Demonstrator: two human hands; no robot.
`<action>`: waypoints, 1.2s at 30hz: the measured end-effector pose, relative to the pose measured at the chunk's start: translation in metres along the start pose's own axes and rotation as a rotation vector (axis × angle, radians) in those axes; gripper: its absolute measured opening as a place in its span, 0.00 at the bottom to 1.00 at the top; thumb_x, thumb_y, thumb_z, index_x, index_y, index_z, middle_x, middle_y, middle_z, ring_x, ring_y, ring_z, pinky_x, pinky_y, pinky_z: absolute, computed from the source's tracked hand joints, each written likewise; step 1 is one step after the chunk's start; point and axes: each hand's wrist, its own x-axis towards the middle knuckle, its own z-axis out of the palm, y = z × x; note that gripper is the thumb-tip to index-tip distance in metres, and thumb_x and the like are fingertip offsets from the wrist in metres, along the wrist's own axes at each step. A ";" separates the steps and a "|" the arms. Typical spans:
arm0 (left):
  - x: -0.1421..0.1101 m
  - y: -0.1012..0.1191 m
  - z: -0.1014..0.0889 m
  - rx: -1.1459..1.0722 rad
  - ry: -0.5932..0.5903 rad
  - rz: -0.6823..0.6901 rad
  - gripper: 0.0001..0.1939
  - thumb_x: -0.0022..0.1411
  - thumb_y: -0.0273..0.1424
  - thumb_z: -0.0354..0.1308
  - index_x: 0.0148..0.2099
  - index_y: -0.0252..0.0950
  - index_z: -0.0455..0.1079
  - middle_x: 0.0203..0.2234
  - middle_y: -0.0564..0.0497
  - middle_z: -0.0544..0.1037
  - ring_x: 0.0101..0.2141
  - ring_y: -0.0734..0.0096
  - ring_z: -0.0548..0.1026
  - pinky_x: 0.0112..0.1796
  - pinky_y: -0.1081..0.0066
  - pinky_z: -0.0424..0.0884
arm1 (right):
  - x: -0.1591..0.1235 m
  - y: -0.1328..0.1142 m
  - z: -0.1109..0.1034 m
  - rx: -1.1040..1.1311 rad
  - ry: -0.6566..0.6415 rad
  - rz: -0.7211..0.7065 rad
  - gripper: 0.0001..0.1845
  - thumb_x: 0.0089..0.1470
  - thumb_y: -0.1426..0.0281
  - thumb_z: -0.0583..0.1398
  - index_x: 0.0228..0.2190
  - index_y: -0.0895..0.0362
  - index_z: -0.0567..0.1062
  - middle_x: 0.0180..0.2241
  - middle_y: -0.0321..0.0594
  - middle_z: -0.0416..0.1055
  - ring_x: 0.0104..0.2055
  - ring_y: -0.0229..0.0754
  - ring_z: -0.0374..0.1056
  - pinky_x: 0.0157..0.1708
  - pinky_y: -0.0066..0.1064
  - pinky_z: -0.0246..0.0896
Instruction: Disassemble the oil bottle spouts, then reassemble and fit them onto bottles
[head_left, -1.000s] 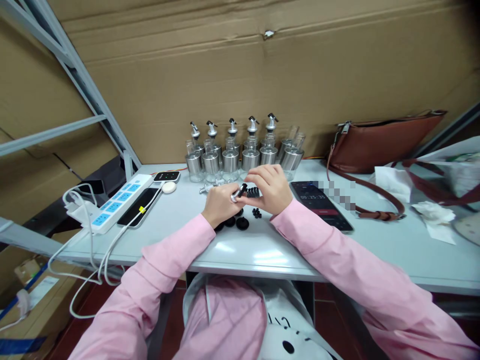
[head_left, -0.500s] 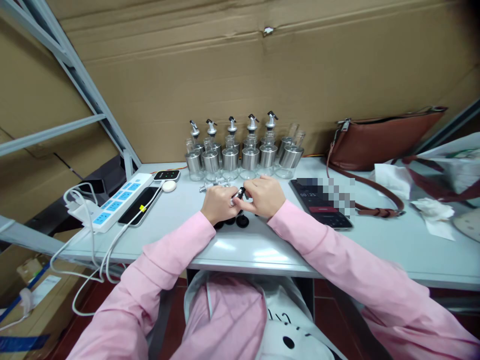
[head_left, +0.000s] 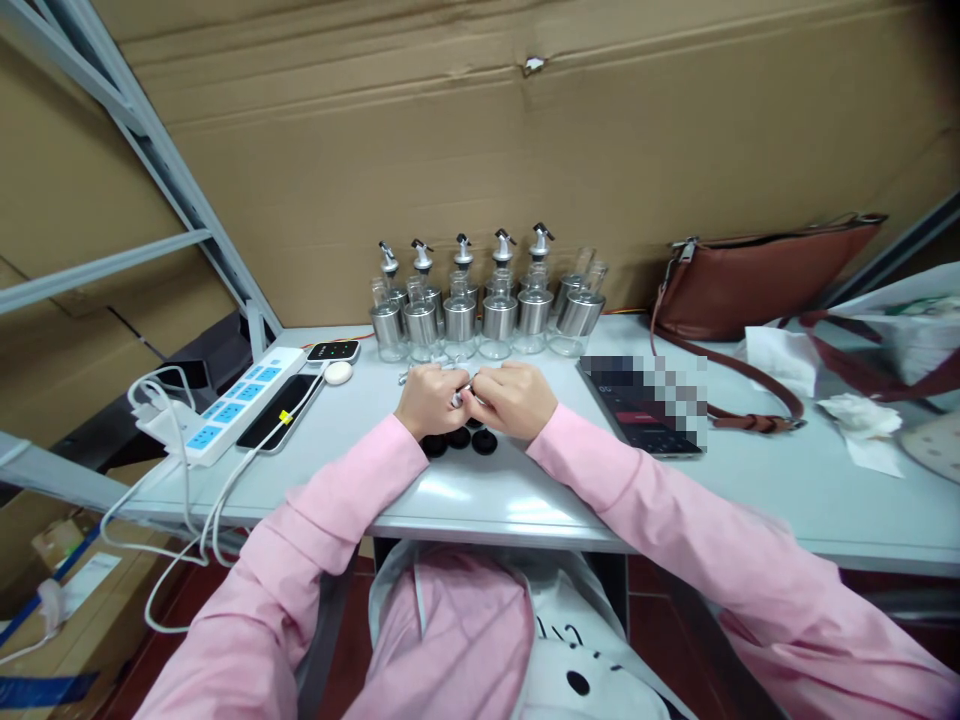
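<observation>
My left hand (head_left: 430, 402) and my right hand (head_left: 517, 400) meet over the table, fingers curled around a small silver-and-black pour spout (head_left: 457, 398). Most of it is hidden by the fingers. Under the hands lie several round black rubber-looking pieces (head_left: 484, 442). Just behind my left hand, more silver spout parts (head_left: 444, 363) show in part. Beyond them stands a front row of glass bottles with metal sleeves (head_left: 460, 318), their necks bare. Several bottles in the row behind carry silver pour spouts (head_left: 503, 245) with black tips.
On the left of the table (head_left: 480, 505) are a white power strip (head_left: 238, 402), a phone (head_left: 279, 415) with cables and a small black device (head_left: 334, 351). To the right lie a large phone (head_left: 637, 405), a brown bag (head_left: 765, 285) with its strap and crumpled tissue (head_left: 862, 418).
Both hands have shifted slightly left, and their fingers have closed further over the spout. The black part that showed between them is now mostly covered.
</observation>
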 end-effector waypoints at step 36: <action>0.001 0.002 -0.006 -0.210 0.037 -0.127 0.11 0.61 0.35 0.50 0.29 0.36 0.57 0.24 0.53 0.66 0.23 0.78 0.64 0.26 0.76 0.62 | -0.011 0.051 0.004 0.057 -0.633 0.835 0.18 0.57 0.68 0.46 0.34 0.59 0.75 0.36 0.49 0.75 0.39 0.46 0.69 0.35 0.31 0.53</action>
